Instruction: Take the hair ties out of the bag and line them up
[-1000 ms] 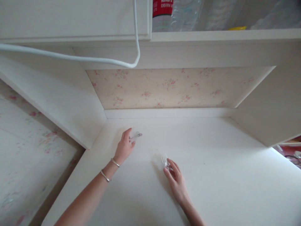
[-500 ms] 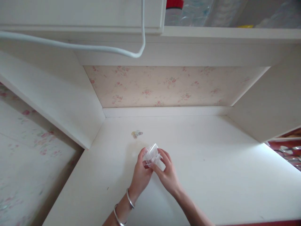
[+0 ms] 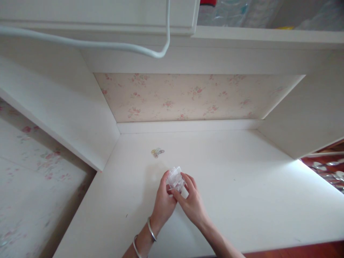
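Note:
Both of my hands meet over the middle of a white desk top (image 3: 242,186). Between them is a small clear plastic box (image 3: 176,178). My left hand (image 3: 163,206), with two silver bangles on its wrist, grips the box from the left. My right hand (image 3: 192,204) pinches it from the right with thumb and fingers. A small cluster of pale, coloured clips (image 3: 157,152) lies on the desk further back, apart from both hands.
The desk sits in a white alcove with a floral back panel (image 3: 199,96) and side walls. A white cable (image 3: 107,44) hangs across the top left. A shelf above holds plastic bottles (image 3: 228,10). Floral wallpaper is at the left.
A second ago my hands were apart, left at the clips, right on a clear piece. They came together on the clear box, and the clips stayed on the desk.

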### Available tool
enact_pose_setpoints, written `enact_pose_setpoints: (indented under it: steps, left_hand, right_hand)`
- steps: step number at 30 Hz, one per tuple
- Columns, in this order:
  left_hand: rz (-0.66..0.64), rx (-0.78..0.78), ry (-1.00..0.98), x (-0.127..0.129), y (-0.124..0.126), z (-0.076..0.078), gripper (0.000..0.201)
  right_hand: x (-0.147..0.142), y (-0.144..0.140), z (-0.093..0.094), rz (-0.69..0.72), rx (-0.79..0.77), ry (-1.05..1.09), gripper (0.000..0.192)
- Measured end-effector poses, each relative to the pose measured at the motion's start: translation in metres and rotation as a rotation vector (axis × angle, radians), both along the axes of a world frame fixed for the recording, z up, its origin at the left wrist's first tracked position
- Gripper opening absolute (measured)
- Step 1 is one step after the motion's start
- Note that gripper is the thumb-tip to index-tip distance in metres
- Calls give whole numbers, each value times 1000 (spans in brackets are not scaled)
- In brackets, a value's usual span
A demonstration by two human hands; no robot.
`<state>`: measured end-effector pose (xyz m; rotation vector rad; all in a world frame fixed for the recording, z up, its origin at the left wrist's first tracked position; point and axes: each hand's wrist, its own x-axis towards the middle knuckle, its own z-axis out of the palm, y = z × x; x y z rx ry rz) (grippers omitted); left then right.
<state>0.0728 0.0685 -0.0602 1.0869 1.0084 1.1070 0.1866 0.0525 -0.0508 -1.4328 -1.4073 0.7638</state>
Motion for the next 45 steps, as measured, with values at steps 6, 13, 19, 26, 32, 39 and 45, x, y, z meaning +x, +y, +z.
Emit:
enact_pose_setpoints:
  steps: [6, 13, 19, 26, 32, 39, 45]
  left_hand:
    - [-78, -89, -162, -3, -2, 13, 86]
    - [20, -205, -200, -9, 4, 23, 44]
    - [-14, -250, -86, -5, 3, 23, 45]
    - [-78, -253, -32, 3, -1, 20, 42]
    - [-58, -251, -28, 11, 0, 16, 46]
    - [-116, -250, -272, 13, -1, 13, 74]
    - [-156, -244, -164, 16, -6, 5, 71]
  right_hand:
    - [4, -2, 6, 41, -53, 117, 49]
    - [17, 5, 6, -17, -202, 288, 42]
    - [25, 8, 3, 6, -339, 353, 49]
    - [32, 6, -4, 11, -324, 361, 42]
    - [39, 2, -2, 24, -362, 456, 53]
    - [47, -9, -3, 113, -431, 668, 69]
    - [54, -12, -8, 84, -458, 696, 67]
